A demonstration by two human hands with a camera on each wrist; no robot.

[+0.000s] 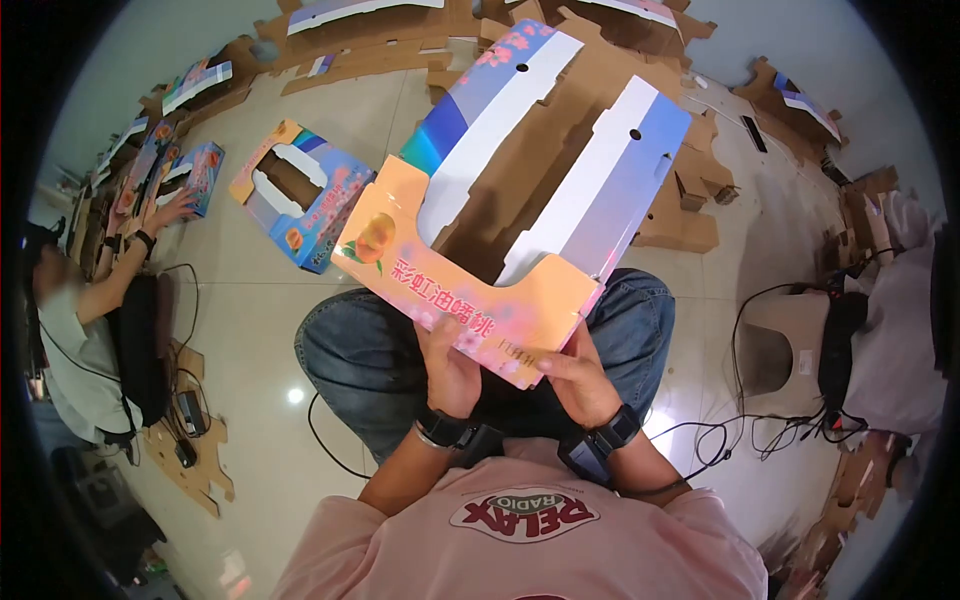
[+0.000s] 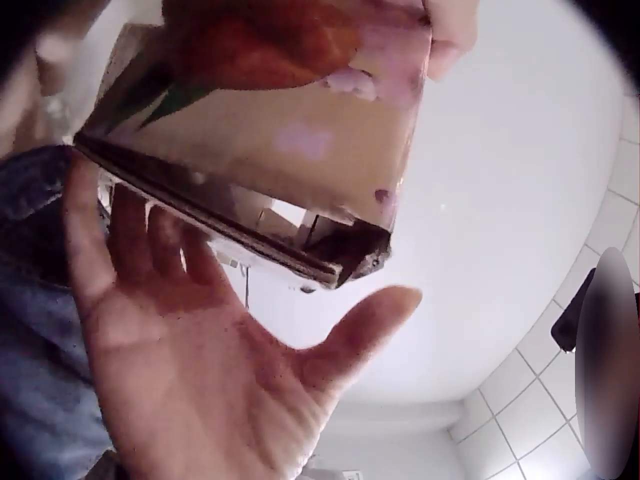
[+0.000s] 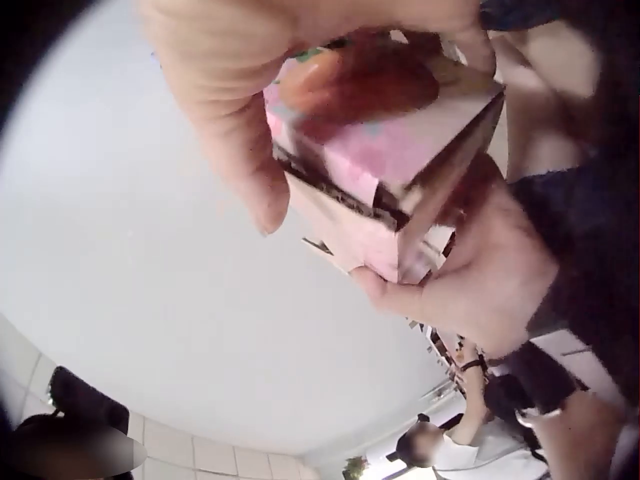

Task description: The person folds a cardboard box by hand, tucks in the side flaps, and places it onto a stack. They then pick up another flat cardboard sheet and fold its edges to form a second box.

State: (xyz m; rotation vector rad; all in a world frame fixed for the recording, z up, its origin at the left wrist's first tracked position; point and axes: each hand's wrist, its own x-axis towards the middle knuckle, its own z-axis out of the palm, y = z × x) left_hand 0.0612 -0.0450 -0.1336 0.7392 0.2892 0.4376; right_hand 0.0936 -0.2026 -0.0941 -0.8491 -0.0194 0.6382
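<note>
A cardboard fruit carton [image 1: 560, 285], printed with peaches, pink lettering and blossoms, is held tilted above the person's lap. Its near panel is orange and pink; white inner flaps line the open middle. At the bottom edge of that panel, the left hand [image 1: 452, 370] supports the carton. In the left wrist view its fingers [image 2: 150, 240] reach under the edge, while the thumb stands out to the side. The right hand [image 1: 580, 380] grips the near right corner, thumb on the printed panel and the other fingers mostly hidden behind it.
A second printed carton [image 1: 300, 195] sits on the tiled floor to the left. Another person [image 1: 95, 310] handles a carton [image 1: 190, 180] farther left. Flat brown cardboard [image 1: 680, 215] lies ahead. A plastic stool [image 1: 780, 345] and black cables [image 1: 720, 430] are at the right.
</note>
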